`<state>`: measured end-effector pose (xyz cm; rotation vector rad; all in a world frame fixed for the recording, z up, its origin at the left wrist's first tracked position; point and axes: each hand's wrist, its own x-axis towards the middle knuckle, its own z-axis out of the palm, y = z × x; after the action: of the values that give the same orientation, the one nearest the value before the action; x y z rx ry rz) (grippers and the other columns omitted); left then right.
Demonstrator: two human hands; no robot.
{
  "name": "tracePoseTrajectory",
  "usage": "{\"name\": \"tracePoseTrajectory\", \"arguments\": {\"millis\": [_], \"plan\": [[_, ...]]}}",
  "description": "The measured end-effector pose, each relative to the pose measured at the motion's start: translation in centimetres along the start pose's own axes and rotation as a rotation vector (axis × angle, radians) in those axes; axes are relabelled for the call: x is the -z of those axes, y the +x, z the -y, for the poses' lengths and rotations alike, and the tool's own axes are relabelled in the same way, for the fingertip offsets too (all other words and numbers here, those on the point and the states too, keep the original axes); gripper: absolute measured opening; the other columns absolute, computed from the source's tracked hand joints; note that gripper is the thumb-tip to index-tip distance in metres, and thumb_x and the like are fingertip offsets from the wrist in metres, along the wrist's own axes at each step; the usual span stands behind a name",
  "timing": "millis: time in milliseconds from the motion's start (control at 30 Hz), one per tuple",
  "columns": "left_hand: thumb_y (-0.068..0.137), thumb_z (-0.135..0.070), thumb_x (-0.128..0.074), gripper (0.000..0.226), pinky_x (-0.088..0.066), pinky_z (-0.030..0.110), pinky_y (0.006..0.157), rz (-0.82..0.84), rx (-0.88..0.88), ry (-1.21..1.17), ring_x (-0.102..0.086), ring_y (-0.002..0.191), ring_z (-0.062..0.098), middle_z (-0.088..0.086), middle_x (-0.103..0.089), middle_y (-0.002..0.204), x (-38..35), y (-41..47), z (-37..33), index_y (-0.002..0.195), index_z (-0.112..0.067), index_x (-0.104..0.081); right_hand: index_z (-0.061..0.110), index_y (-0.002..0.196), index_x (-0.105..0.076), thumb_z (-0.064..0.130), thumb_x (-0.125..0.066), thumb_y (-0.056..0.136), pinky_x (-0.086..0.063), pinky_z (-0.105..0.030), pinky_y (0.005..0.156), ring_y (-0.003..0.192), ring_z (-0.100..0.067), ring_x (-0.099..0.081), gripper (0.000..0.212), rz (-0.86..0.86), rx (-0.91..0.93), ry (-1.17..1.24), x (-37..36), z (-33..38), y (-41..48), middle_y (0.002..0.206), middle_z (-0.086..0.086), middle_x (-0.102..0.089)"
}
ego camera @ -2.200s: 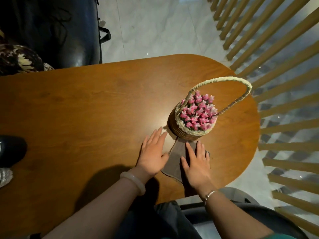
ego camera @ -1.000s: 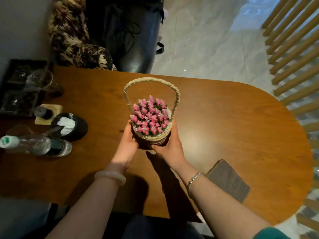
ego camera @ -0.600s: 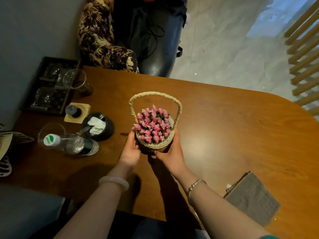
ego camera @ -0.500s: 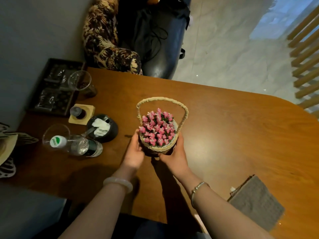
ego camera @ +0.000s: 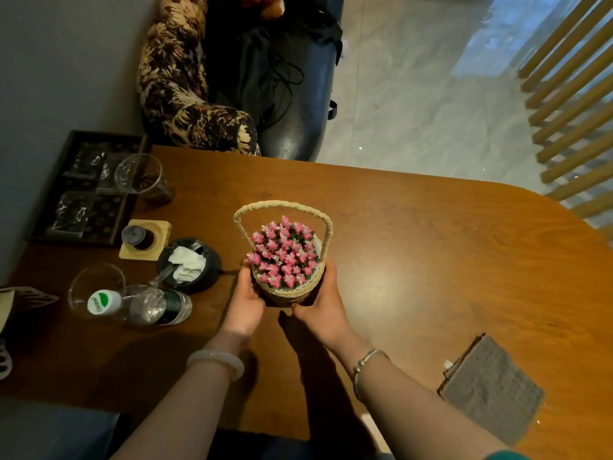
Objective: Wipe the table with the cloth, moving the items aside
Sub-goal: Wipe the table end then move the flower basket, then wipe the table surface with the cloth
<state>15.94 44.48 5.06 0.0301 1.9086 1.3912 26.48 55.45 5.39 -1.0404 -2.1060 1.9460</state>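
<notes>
Left grip (ego camera: 243,307) and right grip (ego camera: 324,310) stayed clamped round basket (ego camera: 286,293), carried leftward off cloth (ego camera: 491,388); cloth lay flat on tabletop (ego camera: 431,260).

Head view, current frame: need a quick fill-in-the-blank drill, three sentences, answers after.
The left hand and the right hand both grip the flower ____.
The flowers between the hands are ____ in colour.
The folded cloth lies untouched on the table, to the ____ of the right hand.
Missing words: basket; pink; right.
</notes>
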Motion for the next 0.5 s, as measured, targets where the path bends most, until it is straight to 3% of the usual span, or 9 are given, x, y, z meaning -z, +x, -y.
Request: {"name": "tracePoseTrajectory", "arguments": {"millis": [167,267,333,433,500], "plan": [[0.082,0.019,-0.041,0.077,-0.031,0.048,0.113,0.005,0.03,0.121,-0.04,0.135,0.017,0.0,-0.048,0.142,0.0,0.4,0.9,0.143,-0.028,-0.033,0.035,0.152,-0.011,0.009,-0.08,0.07,-0.033,-0.021,0.113,0.136,0.002,-0.033,0.11,0.068,-0.026,-0.064,0.9,0.2,-0.1,0.145,0.014,-0.039],[0.087,0.014,-0.043,0.076,-0.035,0.045,0.11,-0.171,0.121,0.188,-0.04,0.134,0.026,0.005,-0.04,0.145,-1.5,-0.4,1.2,0.15,-0.024,-0.025,0.038,0.152,-0.012,0.007,-0.077,0.072,-0.033,-0.026,0.114,0.138,-0.003,-0.035,0.107,0.109,-0.039,-0.146,2.0,0.6,-0.1,0.147,0.013,-0.039],[0.089,0.007,-0.049,0.06,-0.042,0.041,0.101,-0.278,0.194,0.303,-0.051,0.122,0.028,0.011,-0.049,0.133,-2.9,-1.8,2.2,0.145,-0.012,-0.034,0.039,0.153,-0.011,0.007,-0.074,0.076,-0.034,-0.027,0.113,0.139,-0.008,-0.035,0.104,0.116,-0.055,-0.218,3.0,0.5,-0.3,0.152,0.011,-0.035],[0.091,-0.001,-0.052,0.028,-0.047,0.032,0.093,-0.129,0.168,0.57,-0.056,0.108,0.02,0.004,-0.057,0.114,-5.3,-4.4,3.5,0.115,-0.016,-0.055,0.034,0.156,-0.003,0.014,-0.067,0.086,-0.026,-0.032,0.12,0.148,-0.013,-0.021,0.096,0.066,-0.114,-0.383,5.2,-0.7,-1.3,0.163,0.008,-0.014],[0.093,-0.004,-0.05,0.025,-0.046,0.023,0.089,0.07,0.044,0.734,-0.054,0.101,0.009,-0.005,-0.053,0.112,-7.3,-6.3,3.9,0.106,-0.025,-0.055,0.028,0.157,-0.006,0.019,-0.06,0.093,-0.018,-0.032,0.122,0.15,-0.013,-0.013,0.084,-0.008,-0.124,-0.469,7.1,-2.4,-2.5,0.165,0.006,-0.007]]}}
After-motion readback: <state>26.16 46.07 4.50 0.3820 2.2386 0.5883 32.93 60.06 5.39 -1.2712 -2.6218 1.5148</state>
